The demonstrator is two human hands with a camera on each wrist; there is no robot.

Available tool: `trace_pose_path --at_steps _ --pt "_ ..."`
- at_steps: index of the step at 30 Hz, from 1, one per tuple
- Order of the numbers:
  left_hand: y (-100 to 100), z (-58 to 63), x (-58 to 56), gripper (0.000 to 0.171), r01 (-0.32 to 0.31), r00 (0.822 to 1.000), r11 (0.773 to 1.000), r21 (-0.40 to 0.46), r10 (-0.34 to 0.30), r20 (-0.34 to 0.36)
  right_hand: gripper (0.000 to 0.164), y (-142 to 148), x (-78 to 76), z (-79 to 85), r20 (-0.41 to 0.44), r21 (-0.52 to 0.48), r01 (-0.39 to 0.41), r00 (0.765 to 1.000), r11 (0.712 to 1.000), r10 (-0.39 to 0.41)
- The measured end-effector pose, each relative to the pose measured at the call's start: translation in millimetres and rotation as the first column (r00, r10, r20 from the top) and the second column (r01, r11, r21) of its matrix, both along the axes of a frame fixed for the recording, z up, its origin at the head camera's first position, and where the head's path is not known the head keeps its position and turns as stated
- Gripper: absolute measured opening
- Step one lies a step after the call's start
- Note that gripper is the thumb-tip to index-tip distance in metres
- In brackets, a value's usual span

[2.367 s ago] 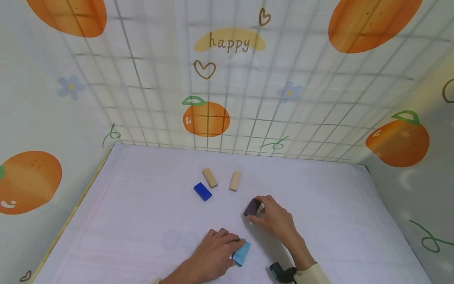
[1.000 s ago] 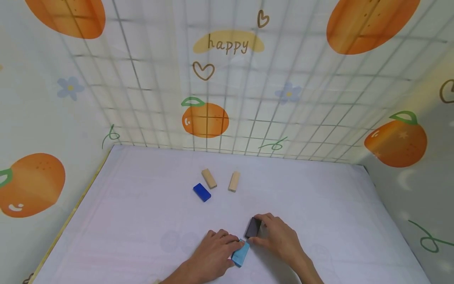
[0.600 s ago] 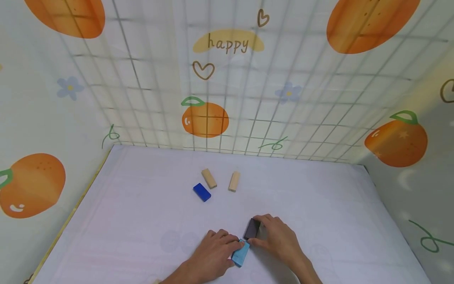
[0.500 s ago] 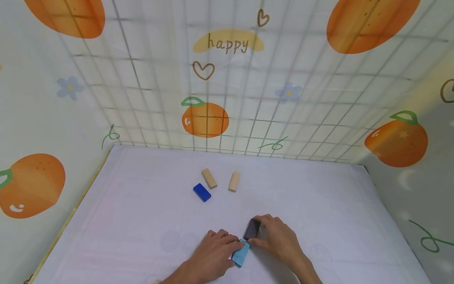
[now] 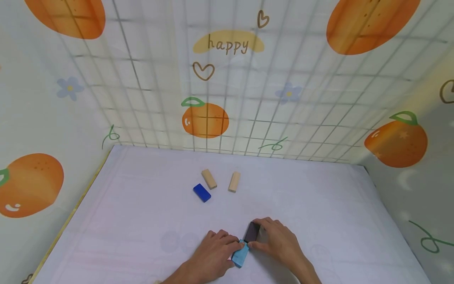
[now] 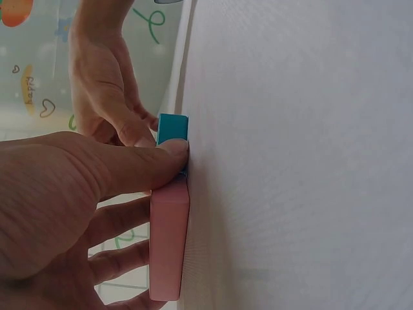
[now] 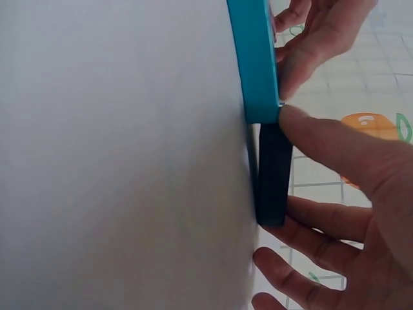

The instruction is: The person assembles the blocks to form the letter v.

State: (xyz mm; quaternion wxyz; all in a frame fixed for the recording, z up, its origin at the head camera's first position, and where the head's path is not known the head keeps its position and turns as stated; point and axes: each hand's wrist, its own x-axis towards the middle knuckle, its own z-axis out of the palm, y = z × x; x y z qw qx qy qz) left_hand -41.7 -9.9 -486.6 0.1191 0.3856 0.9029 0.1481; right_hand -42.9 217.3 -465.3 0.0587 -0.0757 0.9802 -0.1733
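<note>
Near the table's front edge, my left hand (image 5: 216,252) holds a light blue block (image 5: 240,255) together with a pink block (image 6: 169,242). In the left wrist view the thumb lies across the light blue block's end, with fingers behind the pink one. My right hand (image 5: 280,238) pinches a black block (image 5: 252,232) endwise between thumb and fingertips. The black block's near end sits right at the far end of the light blue block. From the right wrist, the black block (image 7: 274,174) shows a thin gap between it and the tabletop.
Farther back on the white-covered table (image 5: 142,221) lie a dark blue block (image 5: 202,193) and two plain wooden blocks, a left one (image 5: 209,179) and a right one (image 5: 234,182). A patterned cloth wall (image 5: 244,90) rises behind the table, with others at both sides.
My right hand has brought the black block toward the near edge, up against the light blue block's end. The left hand and the three far blocks have stayed in place.
</note>
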Motion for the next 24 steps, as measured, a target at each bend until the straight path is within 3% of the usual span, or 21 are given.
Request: trace_pose_path --at_steps 13,24 --pt "-0.8 -1.7 -0.4 0.052 0.011 1.000 1.000 0.002 -0.011 0.026 0.057 -3.1 -1.0 -4.6 -0.028 0.000 0.000 1.000 1.000 0.000" --pt "1.9 -0.1 -1.4 0.052 -0.014 0.997 0.999 -0.029 0.016 0.074 0.055 -6.9 -1.6 -5.3 -0.021 0.001 0.020 1.000 1.000 -0.020"
